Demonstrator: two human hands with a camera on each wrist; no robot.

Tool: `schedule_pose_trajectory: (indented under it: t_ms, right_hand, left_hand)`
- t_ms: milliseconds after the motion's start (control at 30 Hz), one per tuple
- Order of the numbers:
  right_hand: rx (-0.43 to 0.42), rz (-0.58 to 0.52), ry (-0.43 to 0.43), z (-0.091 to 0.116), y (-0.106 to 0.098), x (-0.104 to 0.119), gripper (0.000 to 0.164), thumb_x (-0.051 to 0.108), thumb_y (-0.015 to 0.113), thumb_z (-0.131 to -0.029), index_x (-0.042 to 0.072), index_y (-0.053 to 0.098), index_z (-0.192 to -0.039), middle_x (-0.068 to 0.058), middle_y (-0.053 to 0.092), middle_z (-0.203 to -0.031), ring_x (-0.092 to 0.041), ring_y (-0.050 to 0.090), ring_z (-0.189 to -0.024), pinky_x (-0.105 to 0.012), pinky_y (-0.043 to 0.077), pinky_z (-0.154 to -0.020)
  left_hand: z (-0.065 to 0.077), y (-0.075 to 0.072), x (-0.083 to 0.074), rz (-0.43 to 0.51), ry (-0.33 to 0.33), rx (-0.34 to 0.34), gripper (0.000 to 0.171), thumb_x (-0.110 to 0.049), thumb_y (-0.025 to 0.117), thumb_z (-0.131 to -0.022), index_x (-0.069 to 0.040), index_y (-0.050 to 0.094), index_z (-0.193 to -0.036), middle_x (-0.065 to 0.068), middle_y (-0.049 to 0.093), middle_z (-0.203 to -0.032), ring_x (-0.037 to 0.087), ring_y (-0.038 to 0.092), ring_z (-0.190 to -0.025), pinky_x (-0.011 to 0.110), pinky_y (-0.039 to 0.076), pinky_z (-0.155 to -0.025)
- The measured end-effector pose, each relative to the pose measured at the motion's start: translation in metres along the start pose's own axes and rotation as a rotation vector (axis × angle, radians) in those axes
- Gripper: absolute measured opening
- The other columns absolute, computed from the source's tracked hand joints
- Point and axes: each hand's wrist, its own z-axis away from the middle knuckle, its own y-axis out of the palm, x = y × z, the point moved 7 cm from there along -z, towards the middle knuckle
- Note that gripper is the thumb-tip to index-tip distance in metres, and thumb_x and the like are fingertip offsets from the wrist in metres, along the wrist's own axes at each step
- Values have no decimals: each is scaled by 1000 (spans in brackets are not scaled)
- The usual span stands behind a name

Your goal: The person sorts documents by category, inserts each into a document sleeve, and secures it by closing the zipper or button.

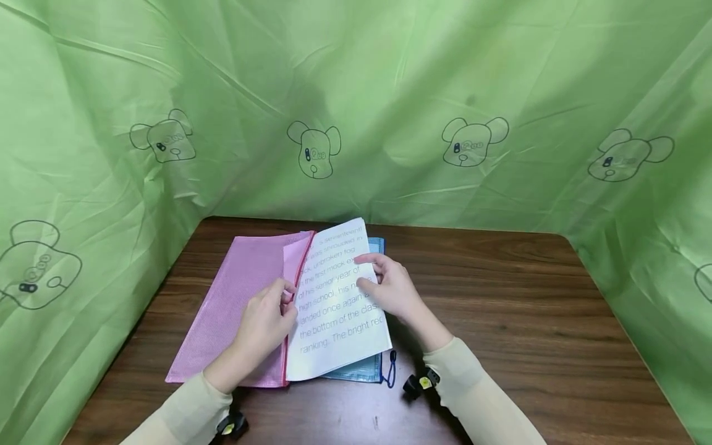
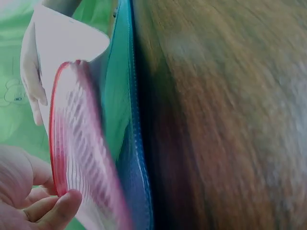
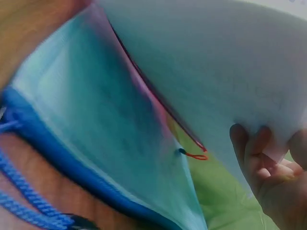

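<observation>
A pink mesh zip pouch [image 1: 233, 303] lies at the left with its red zip edge facing right. My left hand [image 1: 264, 318] pinches that edge between thumb and fingers; the left wrist view shows the lip lifted. Printed paper sheets [image 1: 339, 315] stick out of the pouch to the right, their left part hidden inside it. At the sheets' right edge, my right hand [image 1: 392, 287] grips the paper, with fingers against its underside in the right wrist view [image 3: 276, 172]. Beneath paper and pink pouch lies a blue zip pouch [image 1: 361, 369], mostly covered.
A dark blue cord pull [image 1: 392, 369] hangs off the blue pouch's lower right corner. Everything lies on a brown wooden table [image 1: 528, 321]. Green cloth [image 1: 384, 74] with bear-head drawings surrounds the table's back and sides.
</observation>
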Motion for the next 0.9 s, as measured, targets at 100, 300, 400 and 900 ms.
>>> schedule_pose_trajectory:
  t_ms: [100,300,400,900]
  right_hand:
    - [-30,-36,8,1,-4,1,44,-5,70,-96,4,66,-139,-16,80,-107,-26,79,-75,-39,65,-62]
    - [-98,37,-36,6,-5,8,39,-2,73,-94,6,70,-133,-8,81,-98,-23,77,-69,-36,63,-57]
    - [-119,86,-65,9,2,13,39,0,74,-93,7,72,-132,-5,81,-92,-20,74,-66,-32,60,-54]
    - [54,235,-97,-17,104,-2,44,5,75,-98,1,66,-142,-16,79,-103,-21,74,-85,-31,60,-75]
  left_hand:
    - [0,-1,0,-22,9,5,29,7,74,-80,-5,68,-105,5,71,-88,19,66,-76,43,56,-68]
    - [1,1,1,-25,-12,29,28,5,75,-81,-6,68,-105,5,72,-90,20,69,-81,44,57,-72]
    - [0,2,0,-8,-22,36,27,5,75,-82,-7,69,-105,3,71,-89,18,68,-80,42,57,-71]
    - [0,-1,-19,225,105,-172,32,11,73,-83,-1,69,-113,4,72,-89,11,67,-74,18,56,-65]
